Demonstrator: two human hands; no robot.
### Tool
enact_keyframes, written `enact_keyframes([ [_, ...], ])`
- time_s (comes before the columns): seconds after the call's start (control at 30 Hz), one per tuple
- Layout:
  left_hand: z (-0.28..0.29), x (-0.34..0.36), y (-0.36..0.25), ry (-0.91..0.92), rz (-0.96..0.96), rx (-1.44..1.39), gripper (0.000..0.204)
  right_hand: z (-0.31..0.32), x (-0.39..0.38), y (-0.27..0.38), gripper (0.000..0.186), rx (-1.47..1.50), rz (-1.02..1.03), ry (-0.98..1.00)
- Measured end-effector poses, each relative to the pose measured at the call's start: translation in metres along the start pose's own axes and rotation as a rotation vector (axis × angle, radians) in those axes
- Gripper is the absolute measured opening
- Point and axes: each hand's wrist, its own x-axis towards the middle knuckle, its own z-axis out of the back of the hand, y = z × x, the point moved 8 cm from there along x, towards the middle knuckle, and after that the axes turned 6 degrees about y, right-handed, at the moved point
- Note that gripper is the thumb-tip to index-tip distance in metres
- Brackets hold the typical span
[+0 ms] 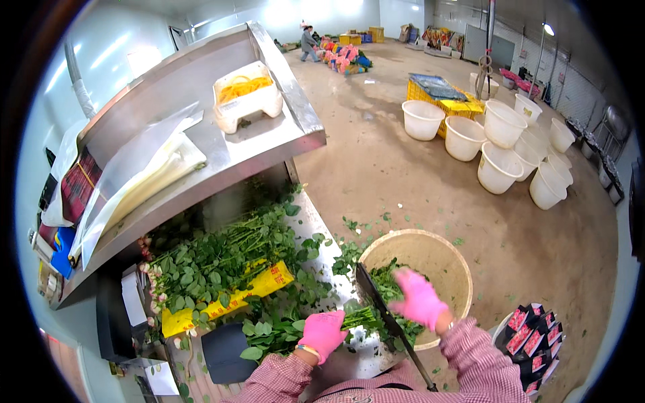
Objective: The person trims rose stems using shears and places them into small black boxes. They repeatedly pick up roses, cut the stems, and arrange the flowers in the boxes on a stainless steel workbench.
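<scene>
– Holding what, nearest?
– Leafy stems (363, 318), in the tightly curled left hand (324, 334), above the counter (311, 213).
– And in the right hand (420, 299)?
– Too blurred to tell; loosely uncurled over the bin (437, 248).
– Beyond?
– White tubs (498, 169) on the floor (363, 151).

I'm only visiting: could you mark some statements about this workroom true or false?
1. The pink-gloved left hand grips leafy green stems. True.
2. The right hand wears a blue glove. False: its glove is pink.
3. The round beige tub holds green leaves. True.
4. The white plastic container on the silvery metal shelf holds red apples. False: it holds yellow-orange strands.
5. Several white plastic buckets stand on the brown floor. True.
</scene>
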Motion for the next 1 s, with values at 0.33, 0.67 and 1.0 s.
enact_keyframes([
  [0.33,0.058,-0.03,0.006,-0.129,0.062,-0.248,0.026,0.034,0.04,0.014,0.032,-0.178,0.058,-0.056],
  [0.67,0.063,-0.069,-0.008,-0.211,-0.112,-0.249,0.028,0.276,0.259,0.293,0.015,-0.306,0.63,-0.578],
  [1.0,-0.013,-0.026,0.031,-0.018,-0.002,-0.255,0.022,0.237,0.438,0.329,0.028,-0.445,0.169,-0.357],
])
